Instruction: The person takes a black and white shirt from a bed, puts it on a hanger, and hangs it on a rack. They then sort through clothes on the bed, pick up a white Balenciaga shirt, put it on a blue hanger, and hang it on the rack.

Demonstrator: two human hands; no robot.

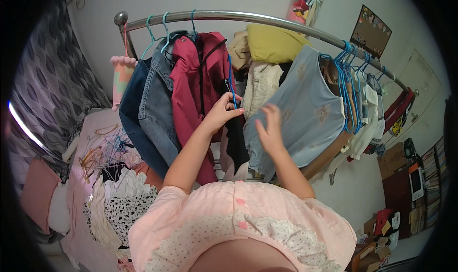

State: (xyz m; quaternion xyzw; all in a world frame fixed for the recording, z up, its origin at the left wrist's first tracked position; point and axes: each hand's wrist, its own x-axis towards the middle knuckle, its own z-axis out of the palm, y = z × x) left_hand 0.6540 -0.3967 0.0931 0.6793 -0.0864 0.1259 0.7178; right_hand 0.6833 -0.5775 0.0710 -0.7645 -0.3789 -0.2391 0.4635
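Gripping a blue hanger [231, 76] narrowly between the thumb and fingers of the left hand [223, 112], at the middle of the scene, with a black garment [237, 141] just below. Holding up the right hand [271, 126] to the right of this, slightly blurred, thumb and fingers wide apart, in front of a pale blue garment [310, 100]; cannot tell any touch between hand and cloth. Just left of the left hand, on a metal rail [229, 15], can see a magenta jacket [188, 76], then 2 blue denim garments [155, 95], and at the far left end a pastel pouch [121, 86] on a cord. Beyond the right hand, can make out a folded yellow-green cloth [276, 43] above a whitish textured garment [261, 83]. Farther right along the rail, a tight cluster of blue hangers [350, 81] among more clothes. To the left, on a pink bed sheet [90, 129], a tangle of loose hangers [105, 145], and nearer, a black-and-white spotted cloth [136, 203]. At far left, a grey patterned curtain [57, 47], with a pink cushion [39, 193] nearer. On the right side, a pale door [420, 86] and, nearer, a row of books [431, 172].
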